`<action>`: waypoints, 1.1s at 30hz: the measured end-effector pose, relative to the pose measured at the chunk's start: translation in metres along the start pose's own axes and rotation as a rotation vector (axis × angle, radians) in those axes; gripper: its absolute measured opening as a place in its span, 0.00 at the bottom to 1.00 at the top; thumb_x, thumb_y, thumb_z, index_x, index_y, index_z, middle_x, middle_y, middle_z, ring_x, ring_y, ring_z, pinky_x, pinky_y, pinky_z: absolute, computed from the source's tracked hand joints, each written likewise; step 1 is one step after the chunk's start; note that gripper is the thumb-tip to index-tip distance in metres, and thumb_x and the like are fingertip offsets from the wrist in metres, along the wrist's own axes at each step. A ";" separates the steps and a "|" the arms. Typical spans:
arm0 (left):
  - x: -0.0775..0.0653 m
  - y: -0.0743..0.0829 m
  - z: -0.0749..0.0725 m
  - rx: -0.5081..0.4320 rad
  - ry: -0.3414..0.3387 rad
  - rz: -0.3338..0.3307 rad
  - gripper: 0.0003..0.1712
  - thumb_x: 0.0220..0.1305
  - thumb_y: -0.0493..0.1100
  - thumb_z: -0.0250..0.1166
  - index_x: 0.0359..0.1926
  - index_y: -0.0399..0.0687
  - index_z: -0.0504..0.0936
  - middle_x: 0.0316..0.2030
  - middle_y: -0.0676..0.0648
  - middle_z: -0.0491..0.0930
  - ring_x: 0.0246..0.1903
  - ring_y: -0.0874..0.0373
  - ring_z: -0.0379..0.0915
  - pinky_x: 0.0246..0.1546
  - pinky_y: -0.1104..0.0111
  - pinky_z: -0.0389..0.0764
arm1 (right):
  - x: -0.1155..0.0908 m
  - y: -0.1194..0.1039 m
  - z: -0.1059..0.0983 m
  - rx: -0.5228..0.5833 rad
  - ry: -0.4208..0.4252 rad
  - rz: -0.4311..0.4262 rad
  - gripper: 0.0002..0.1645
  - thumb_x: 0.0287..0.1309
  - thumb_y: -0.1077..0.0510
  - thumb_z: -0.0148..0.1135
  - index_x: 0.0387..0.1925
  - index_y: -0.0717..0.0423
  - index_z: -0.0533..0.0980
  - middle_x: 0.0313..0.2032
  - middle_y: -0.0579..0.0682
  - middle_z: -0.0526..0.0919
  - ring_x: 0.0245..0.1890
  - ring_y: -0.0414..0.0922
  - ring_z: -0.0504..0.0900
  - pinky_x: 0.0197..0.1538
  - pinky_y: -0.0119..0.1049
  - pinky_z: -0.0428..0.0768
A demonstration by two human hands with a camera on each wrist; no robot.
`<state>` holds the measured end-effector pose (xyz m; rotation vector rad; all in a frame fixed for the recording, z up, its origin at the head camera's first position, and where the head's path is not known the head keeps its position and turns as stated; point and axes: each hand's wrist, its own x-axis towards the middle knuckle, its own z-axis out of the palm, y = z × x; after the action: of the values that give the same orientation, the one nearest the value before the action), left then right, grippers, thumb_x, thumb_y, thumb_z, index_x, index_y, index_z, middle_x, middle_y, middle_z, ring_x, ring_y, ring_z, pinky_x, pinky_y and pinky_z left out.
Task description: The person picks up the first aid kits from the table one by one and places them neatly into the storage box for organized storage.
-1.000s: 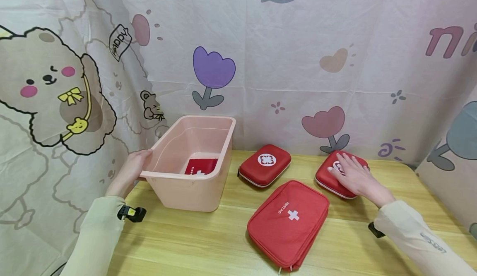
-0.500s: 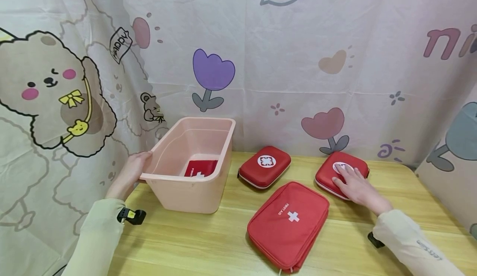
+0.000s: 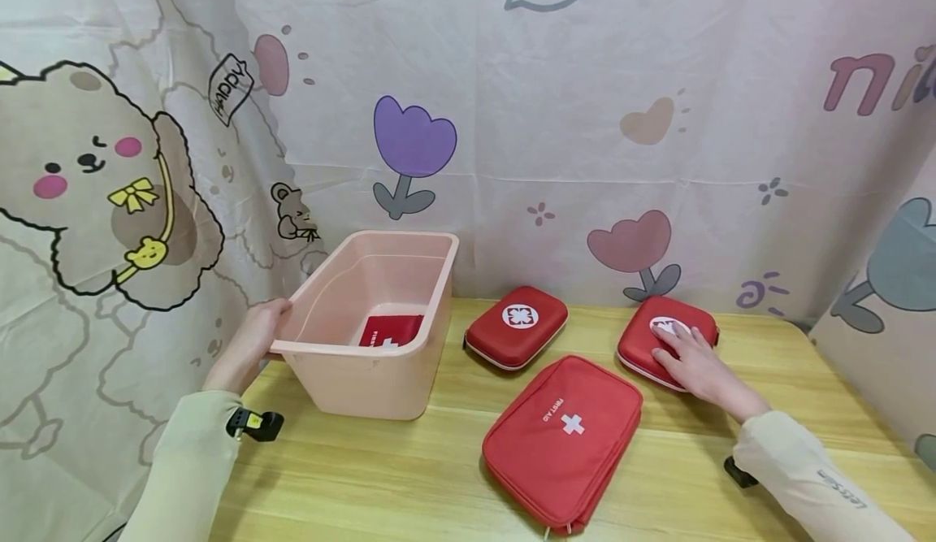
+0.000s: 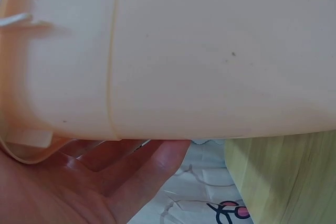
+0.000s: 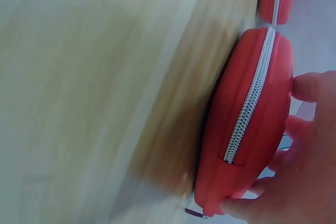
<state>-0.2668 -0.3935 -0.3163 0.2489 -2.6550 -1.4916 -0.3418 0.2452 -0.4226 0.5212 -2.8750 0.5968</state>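
In the head view, my left hand (image 3: 252, 340) holds the pink plastic bin (image 3: 373, 381) at its left rim. The left wrist view shows the thumb (image 4: 170, 156) against the outer wall, with the other fingers partly hidden. A red first aid pouch (image 3: 391, 331) with a white cross lies inside the bin. My right hand (image 3: 702, 367) rests its spread fingers on top of a red hard-shell first aid case (image 3: 669, 337) at the back right. In the right wrist view, that case's zipper (image 5: 251, 103) runs along its side.
A second red hard-shell case (image 3: 517, 329) lies between bin and right-hand case. A larger soft first aid bag (image 3: 563, 444) lies in front of it on the wooden table (image 3: 380, 477). A printed curtain (image 3: 541, 103) hangs behind and along both sides.
My right hand has slid a little toward me over the case, uncovering more of its far part. My left hand stays at the bin's rim.
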 end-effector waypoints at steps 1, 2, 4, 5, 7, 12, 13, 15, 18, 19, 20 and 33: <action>0.000 0.000 0.000 0.000 0.000 -0.002 0.38 0.76 0.56 0.31 0.68 0.27 0.59 0.57 0.29 0.67 0.47 0.45 0.72 0.36 0.65 0.80 | 0.000 0.001 0.000 0.011 0.000 -0.003 0.34 0.71 0.49 0.51 0.66 0.71 0.64 0.65 0.81 0.54 0.64 0.79 0.47 0.65 0.70 0.46; 0.000 0.000 0.000 0.002 0.000 -0.004 0.38 0.76 0.56 0.31 0.67 0.27 0.59 0.57 0.29 0.68 0.46 0.46 0.73 0.36 0.65 0.79 | 0.000 0.002 -0.001 0.019 0.000 -0.006 0.33 0.71 0.49 0.52 0.66 0.71 0.64 0.65 0.81 0.54 0.64 0.79 0.47 0.65 0.70 0.46; 0.000 0.000 -0.001 -0.003 0.002 -0.006 0.37 0.76 0.56 0.31 0.66 0.27 0.60 0.56 0.29 0.69 0.44 0.48 0.74 0.35 0.65 0.80 | 0.000 0.002 -0.001 0.036 -0.004 -0.004 0.33 0.70 0.50 0.52 0.66 0.70 0.64 0.66 0.80 0.54 0.65 0.79 0.46 0.65 0.71 0.46; 0.000 0.000 -0.001 -0.007 0.003 -0.009 0.37 0.76 0.56 0.31 0.66 0.27 0.60 0.55 0.30 0.69 0.44 0.49 0.74 0.35 0.65 0.80 | -0.001 0.003 -0.002 0.045 -0.004 -0.003 0.33 0.70 0.51 0.52 0.66 0.70 0.64 0.66 0.80 0.53 0.65 0.79 0.46 0.64 0.71 0.46; 0.001 0.001 -0.001 -0.015 0.005 -0.016 0.37 0.76 0.56 0.32 0.66 0.27 0.60 0.55 0.31 0.69 0.42 0.51 0.74 0.35 0.65 0.80 | -0.001 0.005 -0.002 0.063 -0.004 -0.004 0.32 0.70 0.52 0.51 0.66 0.69 0.64 0.66 0.79 0.53 0.65 0.80 0.45 0.63 0.73 0.47; 0.001 0.001 -0.002 -0.018 0.008 -0.023 0.36 0.76 0.55 0.32 0.66 0.28 0.61 0.54 0.32 0.70 0.40 0.54 0.74 0.35 0.65 0.80 | -0.002 0.012 -0.004 0.102 0.001 -0.012 0.30 0.70 0.54 0.50 0.66 0.68 0.64 0.67 0.77 0.54 0.66 0.79 0.45 0.62 0.74 0.48; 0.001 0.001 -0.002 -0.017 0.009 -0.025 0.36 0.76 0.55 0.33 0.66 0.28 0.61 0.53 0.32 0.70 0.40 0.54 0.74 0.35 0.65 0.80 | -0.002 0.013 -0.004 0.110 0.003 -0.015 0.29 0.70 0.54 0.50 0.66 0.68 0.65 0.67 0.77 0.54 0.66 0.79 0.45 0.62 0.74 0.48; 0.001 0.001 -0.001 -0.014 0.005 -0.032 0.36 0.76 0.56 0.33 0.67 0.28 0.60 0.54 0.32 0.70 0.40 0.54 0.74 0.35 0.65 0.80 | -0.003 0.015 -0.004 0.123 0.013 -0.029 0.29 0.69 0.55 0.51 0.65 0.68 0.65 0.67 0.76 0.55 0.66 0.78 0.46 0.62 0.74 0.48; 0.000 0.001 -0.001 -0.015 0.001 -0.042 0.37 0.76 0.57 0.33 0.67 0.28 0.60 0.55 0.32 0.69 0.41 0.53 0.74 0.36 0.65 0.80 | -0.004 0.019 -0.005 0.151 0.025 -0.052 0.27 0.69 0.58 0.51 0.64 0.68 0.67 0.67 0.76 0.56 0.66 0.78 0.46 0.62 0.74 0.49; 0.001 0.001 -0.001 -0.016 0.001 -0.043 0.37 0.76 0.57 0.33 0.68 0.28 0.59 0.55 0.31 0.69 0.41 0.53 0.74 0.36 0.65 0.80 | -0.004 0.020 -0.005 0.162 0.028 -0.060 0.26 0.68 0.58 0.51 0.64 0.67 0.67 0.67 0.76 0.56 0.66 0.78 0.46 0.62 0.74 0.49; 0.001 0.001 -0.001 -0.016 0.000 -0.045 0.38 0.76 0.57 0.33 0.68 0.28 0.59 0.55 0.31 0.69 0.41 0.53 0.74 0.36 0.65 0.80 | -0.004 0.022 -0.006 0.171 0.028 -0.067 0.26 0.68 0.59 0.51 0.64 0.67 0.67 0.67 0.76 0.56 0.66 0.79 0.46 0.62 0.74 0.49; -0.001 0.003 -0.001 -0.001 -0.002 -0.044 0.38 0.75 0.56 0.32 0.69 0.26 0.56 0.57 0.28 0.68 0.42 0.52 0.75 0.35 0.65 0.81 | -0.007 0.036 -0.009 0.309 0.052 -0.176 0.22 0.67 0.69 0.43 0.60 0.68 0.67 0.65 0.77 0.57 0.65 0.81 0.43 0.64 0.73 0.42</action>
<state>-0.2665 -0.3926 -0.3131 0.3076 -2.6676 -1.5064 -0.3476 0.2817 -0.4287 0.7791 -2.6622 1.0133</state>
